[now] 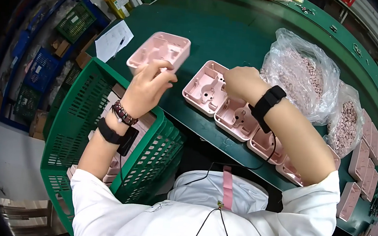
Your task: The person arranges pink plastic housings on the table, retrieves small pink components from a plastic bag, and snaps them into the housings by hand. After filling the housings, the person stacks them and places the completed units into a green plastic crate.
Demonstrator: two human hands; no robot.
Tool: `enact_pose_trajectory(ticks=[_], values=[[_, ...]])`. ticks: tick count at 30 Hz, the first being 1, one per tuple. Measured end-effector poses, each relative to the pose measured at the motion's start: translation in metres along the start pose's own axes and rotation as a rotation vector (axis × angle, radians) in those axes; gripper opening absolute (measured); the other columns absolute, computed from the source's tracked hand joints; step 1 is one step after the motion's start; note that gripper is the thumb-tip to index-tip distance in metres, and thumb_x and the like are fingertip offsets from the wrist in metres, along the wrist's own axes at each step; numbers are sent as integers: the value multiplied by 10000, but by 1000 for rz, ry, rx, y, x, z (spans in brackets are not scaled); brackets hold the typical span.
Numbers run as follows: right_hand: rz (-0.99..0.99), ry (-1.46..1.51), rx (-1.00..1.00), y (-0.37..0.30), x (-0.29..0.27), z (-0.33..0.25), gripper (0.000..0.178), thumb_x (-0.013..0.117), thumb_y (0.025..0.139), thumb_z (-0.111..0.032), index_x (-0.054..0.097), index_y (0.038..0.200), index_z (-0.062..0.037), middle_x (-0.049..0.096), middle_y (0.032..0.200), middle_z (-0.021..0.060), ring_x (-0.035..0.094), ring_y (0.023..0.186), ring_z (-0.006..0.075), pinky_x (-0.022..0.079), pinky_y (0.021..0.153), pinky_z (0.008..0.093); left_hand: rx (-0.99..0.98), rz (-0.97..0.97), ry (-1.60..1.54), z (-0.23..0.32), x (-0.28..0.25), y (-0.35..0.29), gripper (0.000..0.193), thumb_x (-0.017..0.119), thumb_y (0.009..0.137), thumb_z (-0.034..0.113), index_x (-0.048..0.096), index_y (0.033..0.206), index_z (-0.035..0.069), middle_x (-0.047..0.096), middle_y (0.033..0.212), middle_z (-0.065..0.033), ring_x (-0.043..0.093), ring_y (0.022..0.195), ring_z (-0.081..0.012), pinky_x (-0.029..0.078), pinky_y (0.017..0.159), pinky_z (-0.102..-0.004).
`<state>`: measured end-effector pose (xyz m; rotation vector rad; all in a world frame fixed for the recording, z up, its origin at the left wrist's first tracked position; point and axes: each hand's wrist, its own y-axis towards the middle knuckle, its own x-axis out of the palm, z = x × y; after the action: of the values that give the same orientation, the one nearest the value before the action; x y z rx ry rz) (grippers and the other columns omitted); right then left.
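Resting the left hand [143,90], fingers half-curled, against the near wall of a pink box [159,43] near the left corner of the green desk [225,34] (blurred, so cannot say whether gripped). Reaching with the right hand [243,83] over the leftmost compartmented box [205,89] along the desk's near edge, fingertips hidden, so cannot say how far open or what held.

White short-sleeved shirt [150,227], black wristbands [271,101], dark beaded bracelet [124,114] left, thin black chest cord [200,228].
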<state>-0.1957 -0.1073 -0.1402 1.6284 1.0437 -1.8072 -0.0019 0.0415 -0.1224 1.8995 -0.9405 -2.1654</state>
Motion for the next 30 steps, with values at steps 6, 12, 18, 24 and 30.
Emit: enact_pose_trajectory(ticks=[6, 12, 18, 24, 30], values=[[357, -37, -53, -17, 14, -4, 322, 616, 753, -279, 603, 1006, -80, 605, 913, 115, 587, 867, 246, 482, 671, 335, -47, -231, -208, -4, 35, 8, 441, 595, 705, -19, 483, 1115, 103, 492, 1098, -123, 518, 994, -293, 369, 913, -392], [642, -53, -527, 11, 25, -40, 407, 598, 766, -343, 540, 1083, -95, 545, 1031, 105, 495, 1023, 242, 417, 830, 379, -100, -163, 74, -12, 27, -5, 400, 542, 755, 53, 488, 1145, 123, 536, 1056, -97, 505, 1028, -266, 332, 944, -410], [278, -164, -464, 45, 13, -62, 342, 545, 803, -376, 573, 1048, -139, 572, 1027, 51, 503, 1042, 233, 318, 931, 455, -505, -29, 173, -42, -61, -76, 227, 505, 814, 156, 562, 1026, 99, 615, 922, -58, 581, 891, -238, 398, 869, -378], [212, -193, -496, 38, 10, -70, 315, 532, 827, -318, 550, 1096, -155, 564, 1025, 62, 498, 1049, 236, 261, 1010, 463, -1394, -377, 125, -79, -108, -324, 368, 567, 805, 293, 516, 1112, 97, 612, 971, -142, 593, 884, -276, 467, 756, -353], [464, -272, -618, -22, -24, -77, 423, 609, 746, -173, 506, 1155, -142, 530, 1072, 78, 472, 1078, 228, 244, 1029, 452, -1758, -783, 305, -26, -21, -393, 746, 529, 743, 571, 423, 1220, 8, 423, 1248, -248, 408, 1178, -360, 327, 965, -447]])
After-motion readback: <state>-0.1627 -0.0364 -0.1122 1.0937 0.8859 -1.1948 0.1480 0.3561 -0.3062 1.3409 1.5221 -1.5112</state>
